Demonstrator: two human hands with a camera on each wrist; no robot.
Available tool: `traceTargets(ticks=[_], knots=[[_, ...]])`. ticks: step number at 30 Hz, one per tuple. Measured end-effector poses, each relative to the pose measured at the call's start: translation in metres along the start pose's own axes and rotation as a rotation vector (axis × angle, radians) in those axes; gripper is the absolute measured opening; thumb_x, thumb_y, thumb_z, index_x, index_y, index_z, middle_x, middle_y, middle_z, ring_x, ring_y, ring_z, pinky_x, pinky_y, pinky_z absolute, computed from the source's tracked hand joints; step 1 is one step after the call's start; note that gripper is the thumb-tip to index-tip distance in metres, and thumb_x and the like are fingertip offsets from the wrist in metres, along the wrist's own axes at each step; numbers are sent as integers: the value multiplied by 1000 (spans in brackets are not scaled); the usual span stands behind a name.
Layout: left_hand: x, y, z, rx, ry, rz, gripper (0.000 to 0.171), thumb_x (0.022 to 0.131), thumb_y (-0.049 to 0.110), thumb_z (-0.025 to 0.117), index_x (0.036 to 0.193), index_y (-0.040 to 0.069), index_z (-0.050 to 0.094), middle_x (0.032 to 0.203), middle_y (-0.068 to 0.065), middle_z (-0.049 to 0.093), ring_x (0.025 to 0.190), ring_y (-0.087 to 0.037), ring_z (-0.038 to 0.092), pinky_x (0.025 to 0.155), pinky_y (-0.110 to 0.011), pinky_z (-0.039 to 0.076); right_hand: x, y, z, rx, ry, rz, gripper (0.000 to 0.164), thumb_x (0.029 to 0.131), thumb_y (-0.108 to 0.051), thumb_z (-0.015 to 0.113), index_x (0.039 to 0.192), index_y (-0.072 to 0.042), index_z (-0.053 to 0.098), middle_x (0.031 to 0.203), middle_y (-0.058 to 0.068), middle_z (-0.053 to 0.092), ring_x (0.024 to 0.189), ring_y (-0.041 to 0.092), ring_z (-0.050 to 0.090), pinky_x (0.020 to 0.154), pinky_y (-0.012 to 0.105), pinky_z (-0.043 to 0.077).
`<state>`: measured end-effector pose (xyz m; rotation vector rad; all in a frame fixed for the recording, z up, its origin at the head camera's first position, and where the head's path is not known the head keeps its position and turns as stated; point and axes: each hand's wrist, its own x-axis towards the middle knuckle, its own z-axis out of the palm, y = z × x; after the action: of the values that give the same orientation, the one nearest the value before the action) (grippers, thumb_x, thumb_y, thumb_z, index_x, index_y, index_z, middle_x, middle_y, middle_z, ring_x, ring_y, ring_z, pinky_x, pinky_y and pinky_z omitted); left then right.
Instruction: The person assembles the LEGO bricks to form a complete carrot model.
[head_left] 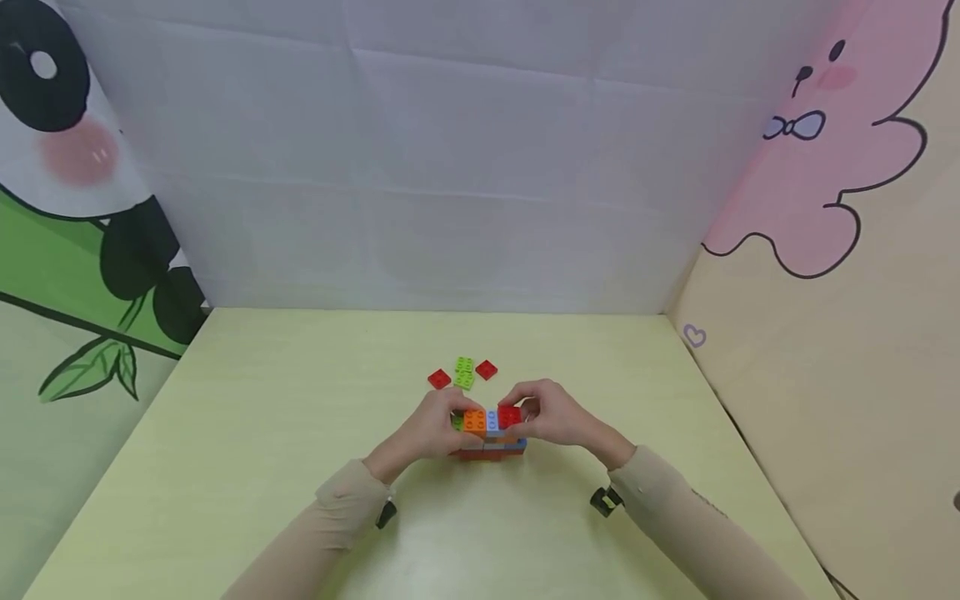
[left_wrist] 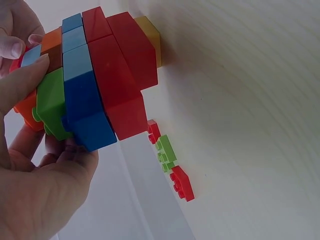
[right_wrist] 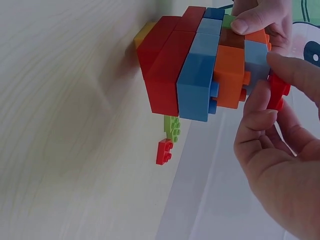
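A stack of toy building bricks (right_wrist: 165, 80) stands on the table in front of me. It has a yellow foot, red lower layers, a blue layer, then green, brown and orange bricks, with an orange brick (head_left: 474, 421) and a light blue one on top. My left hand (left_wrist: 45, 195) grips the stack's left side, thumb on the near face and fingers behind. Between thumb and fingers, my right hand (right_wrist: 280, 145) pinches a small red brick (right_wrist: 278, 93) at the stack's upper right, against the light blue brick (right_wrist: 256, 60). Whether the red brick is seated cannot be told.
Behind the stack lie two loose light green bricks (head_left: 464, 373), with a red brick (head_left: 439, 379) to their left and another red brick (head_left: 487, 369) to their right. A white back wall (head_left: 450, 208) and printed side panels (head_left: 817, 375) border the table (head_left: 225, 467).
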<state>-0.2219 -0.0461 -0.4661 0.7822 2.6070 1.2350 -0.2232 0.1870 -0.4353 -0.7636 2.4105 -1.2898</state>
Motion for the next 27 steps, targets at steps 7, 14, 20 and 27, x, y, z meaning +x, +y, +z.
traceTargets(ticks=[7, 14, 20, 27], knots=[[-1, 1, -2, -7, 2, 8, 32, 73, 20, 84, 103, 13, 73, 91, 7, 56, 86, -15, 49, 72, -33, 45, 1, -1, 0, 7, 6, 38, 32, 78, -5, 79, 108, -5, 67, 100, 5, 63, 70, 22, 60, 64, 29, 52], [-2, 2, -1, -10, -1, 4, 32, 73, 20, 84, 102, 12, 73, 92, 6, 57, 87, -15, 49, 72, -33, 44, 1, -1, 0, -3, 2, 34, 31, 77, -11, 81, 105, -8, 69, 97, 1, 63, 69, 21, 61, 62, 32, 53], [0, 1, -1, -7, -3, 1, 33, 73, 20, 84, 103, 12, 73, 91, 7, 57, 87, -15, 49, 72, -33, 45, 1, -5, 1, -48, 9, 45, 30, 75, -11, 82, 103, -8, 70, 94, -1, 64, 68, 18, 61, 62, 31, 53], [1, 1, -2, -8, -10, 4, 33, 73, 20, 84, 103, 12, 73, 88, 6, 56, 85, -16, 49, 71, -33, 45, 3, -10, 0, -100, 10, 52, 29, 74, -10, 83, 100, -8, 69, 91, -3, 64, 65, 17, 60, 61, 31, 52]])
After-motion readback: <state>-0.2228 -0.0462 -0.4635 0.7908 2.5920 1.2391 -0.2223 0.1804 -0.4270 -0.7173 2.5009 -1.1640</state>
